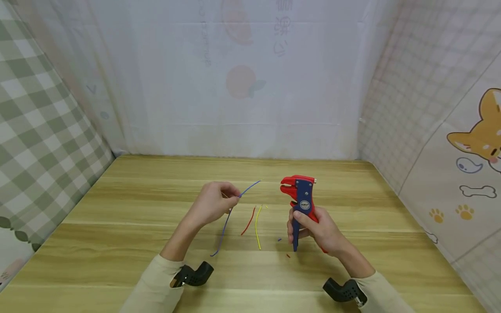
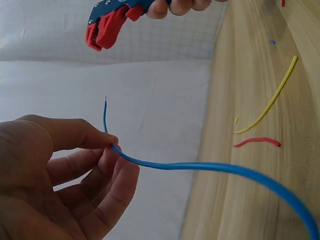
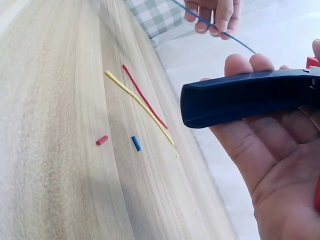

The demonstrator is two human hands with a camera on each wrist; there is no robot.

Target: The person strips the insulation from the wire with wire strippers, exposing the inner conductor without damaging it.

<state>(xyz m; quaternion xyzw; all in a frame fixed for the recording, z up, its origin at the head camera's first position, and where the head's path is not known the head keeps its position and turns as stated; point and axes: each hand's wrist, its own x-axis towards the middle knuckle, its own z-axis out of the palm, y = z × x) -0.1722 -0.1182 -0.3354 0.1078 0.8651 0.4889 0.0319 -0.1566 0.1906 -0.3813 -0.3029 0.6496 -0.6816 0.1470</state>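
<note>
My left hand [image 1: 216,201] pinches a blue wire [image 2: 200,166] between thumb and fingertips. One short end points up past the fingers and has a thin bare tip; the longer part curves down toward the table. My right hand [image 1: 318,228] holds a red and dark-blue wire stripper [image 1: 304,191] upright by its handles, thumb lying across the front. The stripper's red head faces left, apart from the wire. Between the hands a red wire [image 1: 248,221] and a yellow wire [image 1: 256,228] lie on the table. In the right wrist view the dark handle [image 3: 245,100] covers part of the fingers.
Small cut bits lie on the wooden table [image 1: 242,278]: a blue piece [image 3: 136,143], a red piece [image 3: 102,140] and a tiny yellow piece [image 2: 236,120]. A pale curtain [image 1: 176,108] hangs behind the table, with patterned cloths on both sides.
</note>
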